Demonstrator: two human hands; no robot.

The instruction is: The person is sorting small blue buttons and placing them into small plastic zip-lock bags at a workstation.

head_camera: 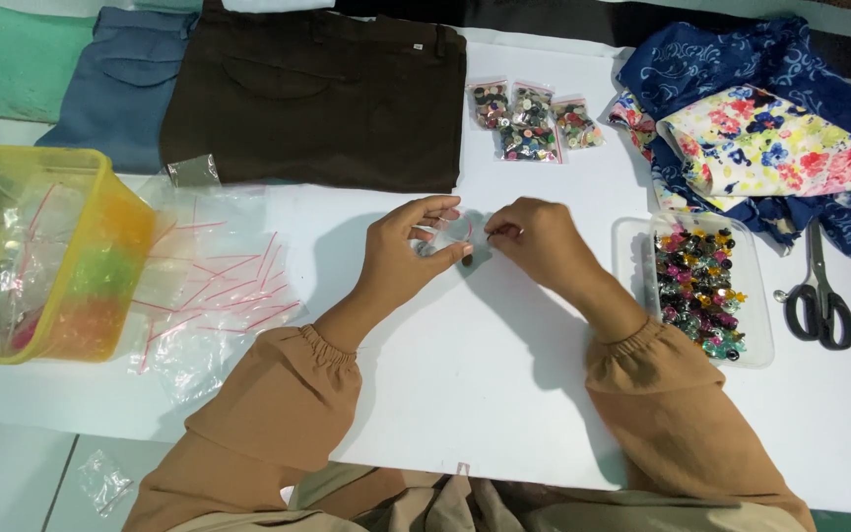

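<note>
Two hands pinching one small clear zip bag (pixel 457 236) mid-table: left hand (pixel 401 258) gripping its left edge, right hand (pixel 536 239) clasping its right. Clear tray of coloured buttons (pixel 762 330) right, scissors (pixel 819 296) beyond; loose empty bags (pixel 214 291) left beside yellow tub (pixel 100 187).

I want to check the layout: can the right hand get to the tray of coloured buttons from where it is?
Probably yes. The tray sits just beside the right hand, nothing between, though both hands hold a small clear bag.
</note>
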